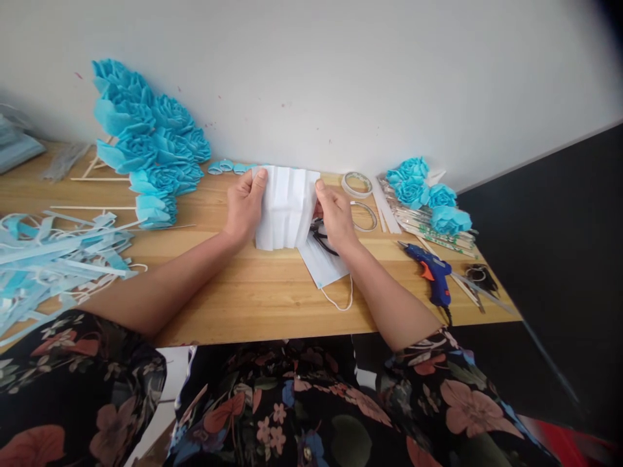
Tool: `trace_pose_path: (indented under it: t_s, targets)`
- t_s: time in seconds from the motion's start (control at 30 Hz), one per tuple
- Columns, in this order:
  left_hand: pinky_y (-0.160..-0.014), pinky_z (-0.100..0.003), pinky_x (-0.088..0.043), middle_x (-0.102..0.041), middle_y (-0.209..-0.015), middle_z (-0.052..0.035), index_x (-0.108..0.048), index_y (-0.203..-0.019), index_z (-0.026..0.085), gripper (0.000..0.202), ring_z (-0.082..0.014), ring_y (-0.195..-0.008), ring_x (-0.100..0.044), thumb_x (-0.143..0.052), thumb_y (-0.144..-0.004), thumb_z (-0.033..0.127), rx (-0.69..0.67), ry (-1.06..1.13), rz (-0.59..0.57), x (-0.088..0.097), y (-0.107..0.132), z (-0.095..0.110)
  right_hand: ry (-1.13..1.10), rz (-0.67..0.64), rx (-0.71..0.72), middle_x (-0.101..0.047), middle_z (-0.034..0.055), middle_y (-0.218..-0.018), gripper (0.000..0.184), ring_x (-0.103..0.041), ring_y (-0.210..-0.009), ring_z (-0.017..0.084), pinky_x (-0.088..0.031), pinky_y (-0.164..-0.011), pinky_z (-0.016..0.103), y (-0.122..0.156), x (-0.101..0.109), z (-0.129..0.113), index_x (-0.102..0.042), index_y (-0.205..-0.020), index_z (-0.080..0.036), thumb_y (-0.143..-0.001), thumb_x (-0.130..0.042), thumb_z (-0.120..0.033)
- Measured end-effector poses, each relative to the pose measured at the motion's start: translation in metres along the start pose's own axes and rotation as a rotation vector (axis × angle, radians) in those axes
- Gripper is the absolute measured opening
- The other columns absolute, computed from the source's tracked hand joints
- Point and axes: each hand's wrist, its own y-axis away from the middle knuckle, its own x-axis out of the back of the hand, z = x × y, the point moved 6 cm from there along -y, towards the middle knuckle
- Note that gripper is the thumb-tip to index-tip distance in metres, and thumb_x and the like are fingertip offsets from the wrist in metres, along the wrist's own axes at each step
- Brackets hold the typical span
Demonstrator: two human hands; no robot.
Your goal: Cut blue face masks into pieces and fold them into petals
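White pleated sheet (286, 211), visibly creased

Soft, diffuse light on a flat pale grey wall (311, 71) and light-brown wooden tabletop (228, 298); wide-angle stretching, softer edges

At frame centre, the white sheet (282, 211) and right hand (339, 219) partly hide a mask (325, 269); at left, the edge cuts off the strips (63, 259).
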Motion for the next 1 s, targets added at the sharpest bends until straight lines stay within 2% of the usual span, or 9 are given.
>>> trace_pose_path:
  t_s: [0.13,0.27,0.4,0.6,0.73,0.83,0.93,1.0]
  targets:
    - [-0.067,-0.027,-0.043,-0.055,-0.070,-0.0005,-0.050,-0.070,0.021,0.044,-0.0157,-0.077,-0.054,-0.057,-0.090,0.060,-0.078,-0.029,0.061,0.001,0.003,0.001,0.143,0.108,0.112,-0.028,-0.0053,-0.060,0.057,-0.035,-0.057,0.009,-0.033,-0.054,0.026,0.005,0.005,-0.010,-0.030,-0.062,-0.023,-0.089,-0.050,-0.069]
    - [-0.065,-0.026,-0.043,-0.056,-0.071,-0.0002,-0.052,-0.074,0.020,0.045,-0.0153,-0.077,-0.055,-0.056,-0.089,0.063,-0.044,-0.015,0.049,-0.003,0.005,-0.005,0.235,0.240,0.191,-0.024,-0.0048,-0.062,0.056,-0.032,-0.060,0.010,-0.032,-0.057,0.026,0.008,0.012,-0.020,-0.025,-0.063,-0.023,-0.092,-0.046,-0.066]
    - [-0.061,-0.025,-0.042,-0.057,-0.070,-0.0002,-0.055,-0.076,0.020,0.043,-0.0149,-0.073,-0.056,-0.058,-0.089,0.061,-0.008,0.022,0.025,-0.005,0.003,-0.005,0.270,0.276,0.232,-0.027,-0.0042,-0.063,0.053,-0.035,-0.062,0.011,-0.035,-0.059,0.026,0.008,0.012,-0.024,-0.028,-0.064,-0.023,-0.095,-0.044,-0.063]
    - [-0.060,-0.027,-0.047,-0.062,-0.073,-0.0027,-0.059,-0.079,0.019,0.041,-0.0173,-0.073,-0.062,-0.063,-0.087,0.059,0.105,0.180,-0.048,-0.009,-0.002,-0.005,0.251,0.272,0.248,-0.027,-0.0043,-0.062,0.053,-0.036,-0.061,0.011,-0.036,-0.059,0.026,0.004,0.011,-0.023,-0.028,-0.064,-0.023,-0.095,-0.045,-0.062]
    - [-0.069,-0.032,-0.054,-0.068,-0.076,-0.0053,-0.062,-0.087,0.019,0.048,-0.0226,-0.085,-0.068,-0.056,-0.088,0.067,0.204,0.243,-0.172,-0.019,0.003,-0.012,0.253,0.306,0.256,-0.025,-0.0044,-0.063,0.053,-0.034,-0.060,0.011,-0.034,-0.059,0.027,0.002,0.019,-0.022,-0.026,-0.064,-0.024,-0.095,-0.045,-0.062]
    - [-0.077,-0.037,-0.057,-0.071,-0.080,-0.0079,-0.064,-0.091,0.019,0.056,-0.0263,-0.094,-0.070,-0.047,-0.089,0.072,0.223,0.254,-0.271,-0.026,0.007,-0.015,0.245,0.358,0.243,-0.025,-0.0044,-0.062,0.055,-0.033,-0.060,0.011,-0.033,-0.058,0.027,-0.001,0.028,-0.018,-0.026,-0.063,-0.024,-0.093,-0.043,-0.066]
    - [-0.077,-0.039,-0.058,-0.073,-0.083,-0.0093,-0.067,-0.092,0.019,0.052,-0.0277,-0.094,-0.071,-0.057,-0.086,0.069,0.234,0.241,-0.308,-0.028,0.009,-0.017,0.213,0.376,0.223,-0.027,-0.0040,-0.063,0.056,-0.035,-0.061,0.012,-0.033,-0.058,0.027,-0.005,0.033,-0.012,-0.029,-0.064,-0.023,-0.091,-0.042,-0.070]
    - [-0.075,-0.038,-0.059,-0.074,-0.083,-0.0094,-0.068,-0.091,0.018,0.045,-0.0273,-0.091,-0.072,-0.069,-0.081,0.062,0.244,0.232,-0.321,-0.027,0.010,-0.019,0.189,0.340,0.211,-0.030,-0.0036,-0.063,0.056,-0.037,-0.062,0.012,-0.033,-0.057,0.027,-0.007,0.032,-0.007,-0.035,-0.065,-0.023,-0.090,-0.039,-0.073]
